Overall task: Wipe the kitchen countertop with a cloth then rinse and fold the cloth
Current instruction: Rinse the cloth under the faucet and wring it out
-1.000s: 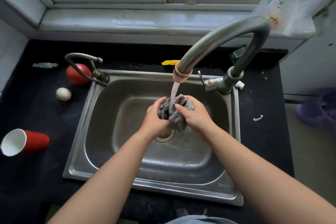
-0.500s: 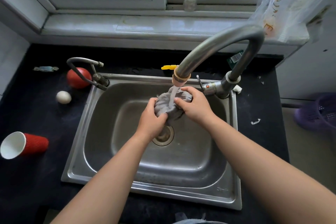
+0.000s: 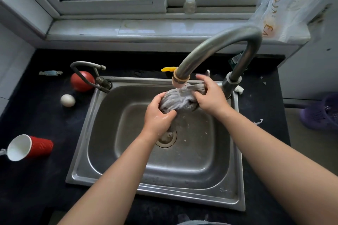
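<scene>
A wet grey cloth (image 3: 178, 99) is bunched between both hands, directly under the spout of the tall curved faucet (image 3: 215, 47), over the steel sink (image 3: 184, 192). My left hand (image 3: 158, 116) grips the cloth's lower left end. My right hand (image 3: 209, 95) holds its upper right end close to the faucet base. Water drops speckle the basin beside the drain (image 3: 166, 138). The black countertop (image 3: 34, 115) surrounds the sink.
Left of the sink lie a red ball (image 3: 82, 80), a white egg (image 3: 67, 100), a tipped red paper cup (image 3: 30, 147), a wrapped candy (image 3: 50, 73) and a small second tap (image 3: 89, 73). A plastic bag (image 3: 292, 3) hangs at upper right; a purple basket (image 3: 321, 113) stands right.
Both hands have lifted the cloth closer to the spout and drawn it out sideways. My right hand has shifted right toward the faucet base, and the camera has moved in closer.
</scene>
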